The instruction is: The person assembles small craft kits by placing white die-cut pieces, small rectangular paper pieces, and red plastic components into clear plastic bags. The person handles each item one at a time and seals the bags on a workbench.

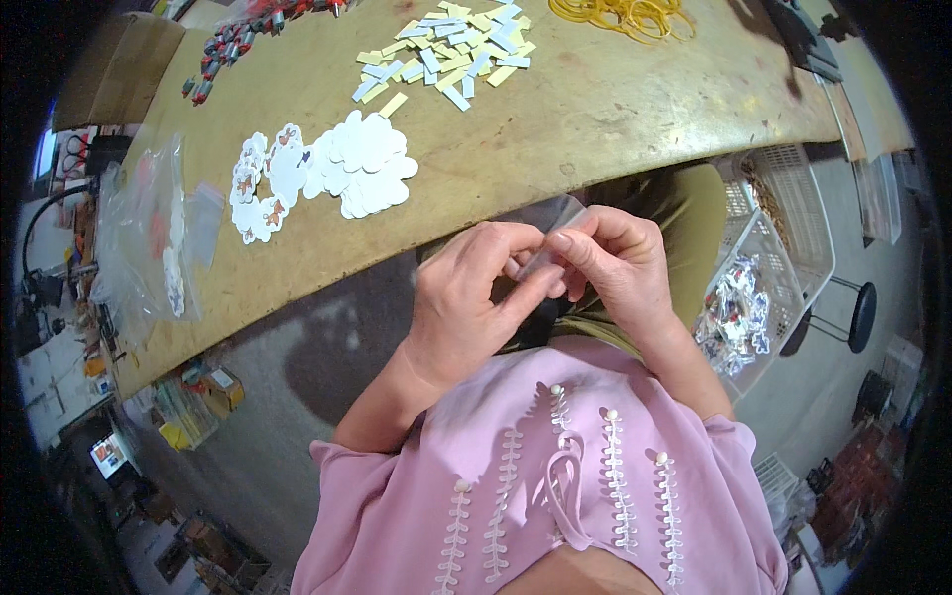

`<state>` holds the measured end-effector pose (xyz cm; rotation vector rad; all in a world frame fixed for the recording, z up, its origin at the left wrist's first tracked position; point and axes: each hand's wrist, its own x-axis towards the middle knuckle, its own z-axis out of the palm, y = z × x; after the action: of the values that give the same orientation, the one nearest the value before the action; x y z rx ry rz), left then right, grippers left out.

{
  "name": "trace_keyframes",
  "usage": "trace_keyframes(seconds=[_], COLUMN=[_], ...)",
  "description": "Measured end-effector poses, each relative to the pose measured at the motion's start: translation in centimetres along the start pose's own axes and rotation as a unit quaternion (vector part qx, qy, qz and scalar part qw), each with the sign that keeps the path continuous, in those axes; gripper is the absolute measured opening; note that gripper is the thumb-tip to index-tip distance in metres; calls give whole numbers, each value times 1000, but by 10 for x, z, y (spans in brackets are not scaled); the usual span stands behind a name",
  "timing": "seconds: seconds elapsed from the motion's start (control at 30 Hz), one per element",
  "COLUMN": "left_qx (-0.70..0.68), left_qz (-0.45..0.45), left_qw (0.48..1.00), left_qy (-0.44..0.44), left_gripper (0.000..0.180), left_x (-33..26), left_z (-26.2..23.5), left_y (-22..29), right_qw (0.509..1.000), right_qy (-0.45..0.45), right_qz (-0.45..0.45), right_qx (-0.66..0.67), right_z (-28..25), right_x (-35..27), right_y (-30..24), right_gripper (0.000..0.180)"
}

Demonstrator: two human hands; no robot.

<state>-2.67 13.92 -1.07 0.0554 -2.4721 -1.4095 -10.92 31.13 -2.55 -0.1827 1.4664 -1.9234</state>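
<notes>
Fingertips together here, and it's a close two-handed pinch! The right hand (627, 268) has thumb and curled fingers closed on a piece of clear plastic film (558, 211); the left hand (464, 283) grips it too, thumb below and forefinger above. Whether the film is one layer or an open bag, I can't tell: the fingers cover too much of it.

And here's the key line: the film sits right between the two hands, touching both, its long axis apparently slanting from the left thumb up and rightward, away from the body. The free end pokes out beyond the knuckles toward the worktop (595, 129), and the right hand is the nearer one to it.

Outward now! Both hands are off the near edge, over the lap. Past the left hand lie white scalloped cutouts (362, 164) in a heap, with printed cutouts (264, 211) just beside them and clear bags (149, 238) farther left. Beyond, blue and yellow strips (446, 55) lie scattered, yellow bands (625, 15) to their right, small red-and-grey parts (233, 50) to their left. Over on the right, below worktop height, shiny packets (739, 312) fill a white basket (815, 208).
</notes>
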Motion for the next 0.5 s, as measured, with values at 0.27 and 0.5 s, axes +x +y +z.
trace_keyframes(seconds=[0.27,0.5], left_qx=[41,93], left_qz=[34,67], left_qw=[998,993], left_qy=[-15,23], left_gripper=[23,15], left_x=[4,2], left_z=[-3,3], left_y=[1,-8], right_qw=[996,991], right_qy=[-15,37], right_qz=[-71,-67], right_qx=[-45,-112], right_z=[-8,5], right_x=[-1,-3], right_y=[15,12], right_gripper=[17,24])
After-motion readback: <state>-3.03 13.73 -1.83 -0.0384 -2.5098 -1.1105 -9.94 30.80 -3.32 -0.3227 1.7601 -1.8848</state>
